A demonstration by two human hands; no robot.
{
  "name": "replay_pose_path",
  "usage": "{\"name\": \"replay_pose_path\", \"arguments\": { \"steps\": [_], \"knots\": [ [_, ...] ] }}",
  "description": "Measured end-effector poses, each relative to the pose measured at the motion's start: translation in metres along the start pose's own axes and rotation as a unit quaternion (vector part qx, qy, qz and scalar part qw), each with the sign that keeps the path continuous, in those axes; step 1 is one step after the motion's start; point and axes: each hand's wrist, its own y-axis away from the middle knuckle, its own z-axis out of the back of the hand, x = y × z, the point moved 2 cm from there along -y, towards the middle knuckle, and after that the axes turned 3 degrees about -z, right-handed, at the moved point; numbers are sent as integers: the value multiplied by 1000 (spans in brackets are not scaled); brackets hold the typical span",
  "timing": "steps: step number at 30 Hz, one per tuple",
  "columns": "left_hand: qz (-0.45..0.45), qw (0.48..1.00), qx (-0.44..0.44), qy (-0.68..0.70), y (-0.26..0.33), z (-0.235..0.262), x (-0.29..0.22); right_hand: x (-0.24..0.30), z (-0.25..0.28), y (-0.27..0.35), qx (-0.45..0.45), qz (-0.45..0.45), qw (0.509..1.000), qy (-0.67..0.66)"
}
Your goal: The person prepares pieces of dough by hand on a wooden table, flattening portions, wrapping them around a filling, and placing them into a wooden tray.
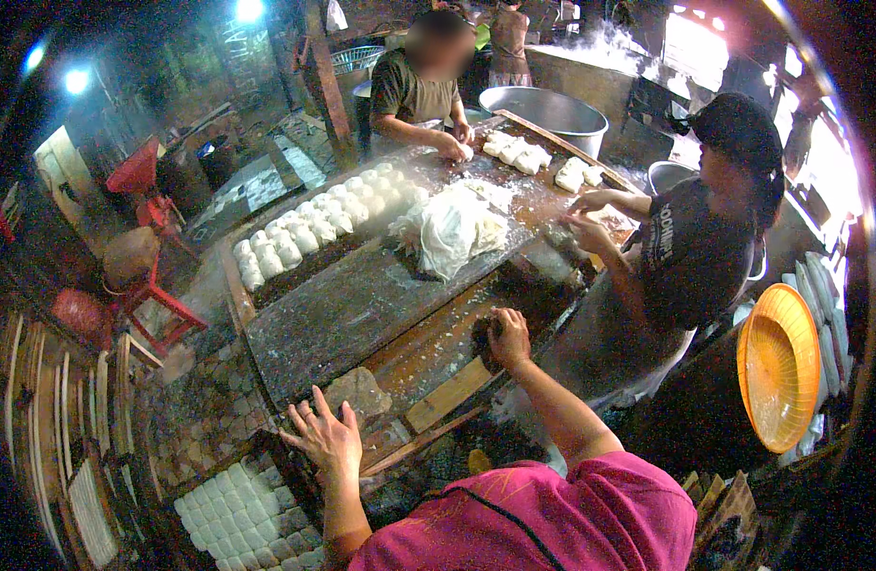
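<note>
My left hand [325, 435] is open, its fingers spread at the near left corner of the worktable, beside a dark flour-dusted board [333, 319]. My right hand [511, 340] reaches onto the table's brown wooden surface [433, 333]. Its fingers curl against a small dark thing whose kind I cannot make out. Beyond the board lie rows of white dough pieces [319, 217]. A white cloth [454, 228] lies bunched in a heap, and whatever is under it is hidden. A flat pale brown piece [359, 391] rests near my left hand.
Across the table a person [414, 95] handles dough. Another person in a dark cap [709, 224] works at the right side. A large metal basin [552, 114] stands behind. An orange basket [780, 366] is at right; a red stool [162, 309] and white dough pieces [238, 514] are at left.
</note>
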Motion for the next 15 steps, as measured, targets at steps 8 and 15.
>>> {"name": "replay_pose_path", "arguments": {
  "steps": [8, 15],
  "knots": [
    [-6, 1000, -8, -6, 1, -4, 1, 2, 1, 1, 8, -28, 999, 15],
    [-3, 1000, -11, -4, 1, -6, 2, -2, -2, 1, 19, -18, 1000, 12]
  ]
}}
